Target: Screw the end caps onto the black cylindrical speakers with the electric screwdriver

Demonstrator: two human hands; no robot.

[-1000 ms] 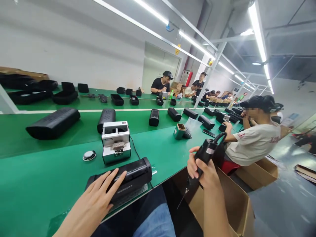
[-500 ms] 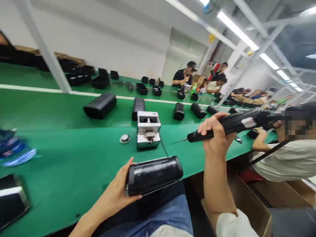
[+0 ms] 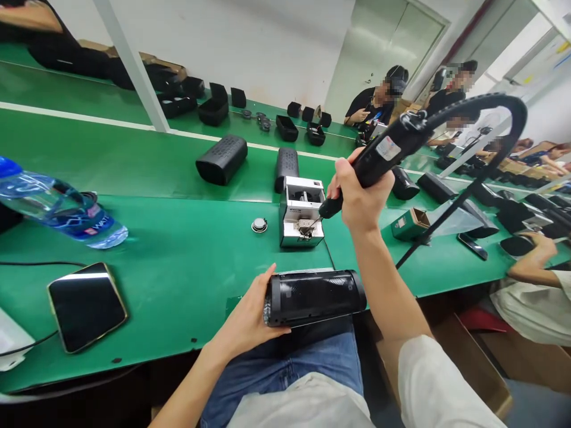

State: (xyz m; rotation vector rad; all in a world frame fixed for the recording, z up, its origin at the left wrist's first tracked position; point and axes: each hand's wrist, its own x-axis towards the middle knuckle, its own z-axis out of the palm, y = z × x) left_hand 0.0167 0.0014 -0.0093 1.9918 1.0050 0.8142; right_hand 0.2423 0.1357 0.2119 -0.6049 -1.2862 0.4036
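My left hand [image 3: 252, 315] grips the left end of a black cylindrical speaker housing [image 3: 316, 297], which lies at the table's front edge above my lap. Wrapped around a black electric screwdriver [image 3: 379, 157], my right hand [image 3: 363, 193] holds it tilted, bit down to the left. The bit's tip reaches the front part of a white and black screw feeder [image 3: 303, 205]; whether a screw is on it is too small to tell. Left of the feeder sits a small round silver part [image 3: 259, 225].
A water bottle [image 3: 62, 208] and a phone [image 3: 88, 306] lie on the left. Black housings [image 3: 222, 159] stand behind the feeder. A green box [image 3: 410, 224] and another phone [image 3: 471, 245] are on the right. Several people sit along the line; a cable arcs from the screwdriver.
The screwdriver has moved from free air beside the feeder to its front, now pointing more steeply down. My left hand still holds the housing. The camera view has turned and tilted down.
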